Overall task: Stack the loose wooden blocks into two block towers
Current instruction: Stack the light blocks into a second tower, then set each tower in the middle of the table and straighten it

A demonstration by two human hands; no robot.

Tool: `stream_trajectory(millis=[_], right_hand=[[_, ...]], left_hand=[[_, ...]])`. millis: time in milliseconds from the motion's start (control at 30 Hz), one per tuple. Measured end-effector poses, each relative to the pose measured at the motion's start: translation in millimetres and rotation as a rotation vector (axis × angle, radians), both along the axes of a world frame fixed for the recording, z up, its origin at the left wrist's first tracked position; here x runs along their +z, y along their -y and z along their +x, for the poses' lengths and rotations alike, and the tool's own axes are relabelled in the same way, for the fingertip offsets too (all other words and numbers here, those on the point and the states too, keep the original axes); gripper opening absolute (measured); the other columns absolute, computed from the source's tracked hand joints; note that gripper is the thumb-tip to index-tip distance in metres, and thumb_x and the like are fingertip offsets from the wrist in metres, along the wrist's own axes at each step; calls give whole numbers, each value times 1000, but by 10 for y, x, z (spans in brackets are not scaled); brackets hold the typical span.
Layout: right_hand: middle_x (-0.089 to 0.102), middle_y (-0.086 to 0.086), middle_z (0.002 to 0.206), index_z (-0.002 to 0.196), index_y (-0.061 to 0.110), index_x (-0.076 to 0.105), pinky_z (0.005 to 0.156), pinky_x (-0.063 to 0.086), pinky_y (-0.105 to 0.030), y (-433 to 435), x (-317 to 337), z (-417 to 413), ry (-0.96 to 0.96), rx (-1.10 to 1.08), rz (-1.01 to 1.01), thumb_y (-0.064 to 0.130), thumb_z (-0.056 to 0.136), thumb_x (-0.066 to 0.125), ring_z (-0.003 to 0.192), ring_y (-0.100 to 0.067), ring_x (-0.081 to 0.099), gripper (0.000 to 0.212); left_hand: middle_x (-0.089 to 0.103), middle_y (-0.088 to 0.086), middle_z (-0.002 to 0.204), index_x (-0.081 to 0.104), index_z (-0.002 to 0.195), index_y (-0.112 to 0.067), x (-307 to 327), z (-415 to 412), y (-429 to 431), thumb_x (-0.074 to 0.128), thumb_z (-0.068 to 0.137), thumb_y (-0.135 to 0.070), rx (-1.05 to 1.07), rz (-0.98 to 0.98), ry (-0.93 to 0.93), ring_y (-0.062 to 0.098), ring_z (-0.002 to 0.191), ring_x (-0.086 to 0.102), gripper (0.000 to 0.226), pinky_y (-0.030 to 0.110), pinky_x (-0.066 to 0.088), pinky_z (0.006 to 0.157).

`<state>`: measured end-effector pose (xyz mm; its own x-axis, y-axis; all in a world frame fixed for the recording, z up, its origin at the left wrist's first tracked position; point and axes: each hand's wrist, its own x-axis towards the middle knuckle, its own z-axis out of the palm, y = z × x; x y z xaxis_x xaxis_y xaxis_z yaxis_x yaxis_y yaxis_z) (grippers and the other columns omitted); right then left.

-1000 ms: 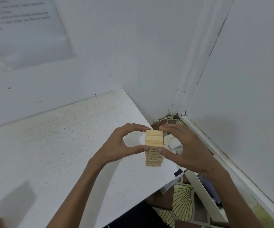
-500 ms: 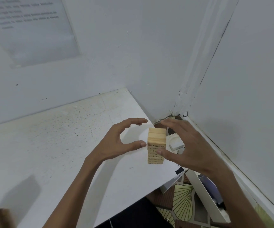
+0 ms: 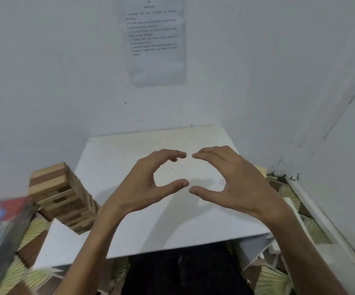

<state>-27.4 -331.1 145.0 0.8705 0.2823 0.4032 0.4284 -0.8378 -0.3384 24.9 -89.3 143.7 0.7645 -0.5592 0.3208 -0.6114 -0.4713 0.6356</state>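
Wooden block tower (image 3: 59,196): one, standing left of the left hand (image 3: 148,186), at the white table (image 3: 193,226) edge. Left hand, right hand (image 3: 234,182): loosely cupped, grasping nothing. Second tower, loose blocks: none visible, so completion unconfirmed.

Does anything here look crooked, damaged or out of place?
Yes: the block tower on the left side of the table looks uneven; its lower layers sit staggered instead of flush.

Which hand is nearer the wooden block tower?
The left hand: the block tower stands just beside its forearm, while the right hand hovers farther across the table. Both are empty.
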Motion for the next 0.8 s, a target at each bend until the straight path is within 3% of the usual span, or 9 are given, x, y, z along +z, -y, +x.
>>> stream_trajectory(millis=[300,467,633,700,800], right_hand=[[53,25,134,141,39,49,98,43,-28,-1039,182,142,-152,252,-116,61,92,59,126,-1,46,54],[54,7,141,146,28,45,90,47,-34,-1689,63,273,-357,312,-348,57,92,63,121,-14,55,64],[53,-2,146,148,20,44,95,50,-37,-2126,-232,428,-446,324,-419,56,91,66,123,-23,57,72],[52,-4,147,150,18,41,98,50,-38,-2238,-377,499,-466,322,-415,56,90,68,125,-24,56,76],[52,-4,148,151,16,38,101,49,-39,-2364,-605,600,-497,332,-351,56,87,72,128,-24,54,83]], left_hand=[[55,-29,139,62,133,-37,186,-712,-1030,63,93,-59,324,219,134,-8,128,51,46,27,46,106],[68,-24,119,69,122,-34,156,-1230,-1717,57,87,-70,565,236,163,-3,110,62,52,30,55,91],[69,-24,114,70,119,-34,-177,-1362,-2257,59,76,-79,748,251,15,-3,101,65,63,35,57,90],[68,-23,115,69,120,-32,-384,-1259,-2375,66,75,-76,767,235,-51,-2,99,65,63,38,57,89],[67,-12,126,62,132,-25,-683,-1057,-2442,75,76,-67,764,264,-168,4,104,64,71,32,55,91]])
